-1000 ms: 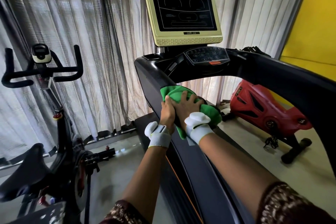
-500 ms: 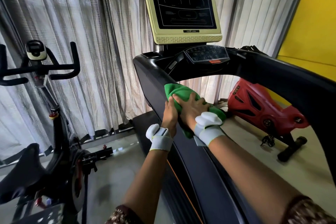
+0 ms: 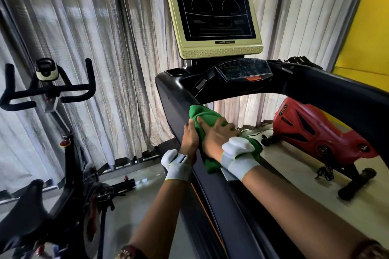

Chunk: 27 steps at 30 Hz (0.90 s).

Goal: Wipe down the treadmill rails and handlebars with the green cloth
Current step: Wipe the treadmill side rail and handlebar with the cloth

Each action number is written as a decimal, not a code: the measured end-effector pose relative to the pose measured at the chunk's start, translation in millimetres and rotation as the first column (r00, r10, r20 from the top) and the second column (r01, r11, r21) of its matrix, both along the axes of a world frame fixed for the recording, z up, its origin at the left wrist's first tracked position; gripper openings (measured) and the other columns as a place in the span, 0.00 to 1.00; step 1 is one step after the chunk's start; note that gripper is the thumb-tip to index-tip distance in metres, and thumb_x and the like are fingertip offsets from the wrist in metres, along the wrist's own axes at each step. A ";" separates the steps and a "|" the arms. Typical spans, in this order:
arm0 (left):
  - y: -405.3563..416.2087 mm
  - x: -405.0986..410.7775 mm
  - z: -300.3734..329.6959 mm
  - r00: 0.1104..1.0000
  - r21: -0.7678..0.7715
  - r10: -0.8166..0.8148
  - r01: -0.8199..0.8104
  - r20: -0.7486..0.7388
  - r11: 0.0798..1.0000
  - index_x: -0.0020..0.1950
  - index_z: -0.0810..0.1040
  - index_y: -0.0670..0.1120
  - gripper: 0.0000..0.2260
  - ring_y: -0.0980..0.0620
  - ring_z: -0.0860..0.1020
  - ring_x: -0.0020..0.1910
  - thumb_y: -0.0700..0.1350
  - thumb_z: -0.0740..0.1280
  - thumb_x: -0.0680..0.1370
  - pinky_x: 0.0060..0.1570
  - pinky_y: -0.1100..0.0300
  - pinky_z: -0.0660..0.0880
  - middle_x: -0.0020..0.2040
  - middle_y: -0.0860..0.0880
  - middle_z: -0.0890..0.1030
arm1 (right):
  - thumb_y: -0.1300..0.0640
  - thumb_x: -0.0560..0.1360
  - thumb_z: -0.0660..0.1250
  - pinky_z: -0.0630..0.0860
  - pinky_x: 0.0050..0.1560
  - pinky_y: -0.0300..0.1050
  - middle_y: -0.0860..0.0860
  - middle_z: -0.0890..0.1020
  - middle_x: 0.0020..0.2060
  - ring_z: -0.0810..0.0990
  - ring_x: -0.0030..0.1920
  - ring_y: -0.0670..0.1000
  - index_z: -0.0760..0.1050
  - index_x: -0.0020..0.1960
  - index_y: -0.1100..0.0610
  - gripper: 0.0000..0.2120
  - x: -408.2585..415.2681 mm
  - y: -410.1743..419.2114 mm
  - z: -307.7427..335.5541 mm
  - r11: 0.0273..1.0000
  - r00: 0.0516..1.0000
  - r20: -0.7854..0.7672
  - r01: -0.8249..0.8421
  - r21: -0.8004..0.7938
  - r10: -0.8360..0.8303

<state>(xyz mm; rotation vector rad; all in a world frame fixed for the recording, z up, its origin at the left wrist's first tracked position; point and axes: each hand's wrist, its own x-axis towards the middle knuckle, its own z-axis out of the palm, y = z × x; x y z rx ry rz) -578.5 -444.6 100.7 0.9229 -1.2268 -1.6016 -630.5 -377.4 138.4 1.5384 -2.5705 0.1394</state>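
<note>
A green cloth [image 3: 200, 114] is bunched over the black left rail of the treadmill [image 3: 227, 206], just below where the rail curves into the console. My right hand [image 3: 216, 137] lies flat on top of the cloth, pressing it against the rail. My left hand [image 3: 190, 137] grips the rail's outer side with its fingers on the cloth's left edge. Both wrists wear white bands. The right handlebar [image 3: 345, 99] arcs across the upper right, untouched.
The treadmill's cream-framed screen [image 3: 214, 17] and button console [image 3: 245, 69] stand ahead. A black exercise bike [image 3: 50, 90] is close on the left. A red machine [image 3: 320, 132] sits on the floor to the right. Pale curtains hang behind; a yellow wall is at right.
Both hands and the cloth have slid a little further up the left rail toward the console. The grip on the cloth is unchanged.
</note>
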 end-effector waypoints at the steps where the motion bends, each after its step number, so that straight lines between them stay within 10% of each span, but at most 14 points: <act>1: -3.7 -1.3 0.8 1.000 0.004 0.014 -0.014 0.002 1.000 0.72 0.66 0.42 0.33 0.44 0.72 0.68 0.63 0.52 0.76 0.71 0.47 0.67 0.70 0.41 0.72 | 0.44 0.78 0.54 0.65 0.60 0.65 0.65 0.58 0.70 0.65 0.63 0.68 0.47 0.74 0.35 0.28 -2.7 -7.5 4.4 1.000 1.000 0.030 -0.006 -0.007 0.006; 16: -54.2 -4.9 -1.2 0.999 0.002 0.037 -0.037 0.006 0.999 0.72 0.68 0.42 0.32 0.44 0.74 0.67 0.63 0.51 0.77 0.70 0.48 0.69 0.69 0.40 0.73 | 0.35 0.74 0.53 0.67 0.63 0.62 0.62 0.63 0.67 0.66 0.62 0.66 0.48 0.74 0.35 0.31 -14.8 -64.9 20.1 0.999 0.973 0.230 -0.031 -0.014 0.034; 22: -91.6 -7.8 0.9 0.999 0.004 0.033 -0.033 0.017 0.999 0.70 0.69 0.38 0.29 0.42 0.74 0.66 0.58 0.48 0.82 0.68 0.47 0.70 0.67 0.39 0.74 | 0.35 0.75 0.54 0.65 0.60 0.62 0.62 0.61 0.69 0.66 0.63 0.66 0.46 0.75 0.36 0.31 -11.0 -57.6 13.8 1.000 0.998 0.067 0.005 -0.014 -0.004; 27: -112.9 -10.7 6.4 1.000 0.032 0.012 -0.012 0.022 0.999 0.71 0.68 0.40 0.42 0.43 0.74 0.66 0.70 0.52 0.69 0.69 0.47 0.69 0.68 0.41 0.74 | 0.42 0.78 0.53 0.67 0.58 0.61 0.64 0.65 0.66 0.69 0.61 0.65 0.47 0.75 0.39 0.28 -3.9 -101.4 24.7 1.000 0.997 0.072 0.020 -0.007 -0.020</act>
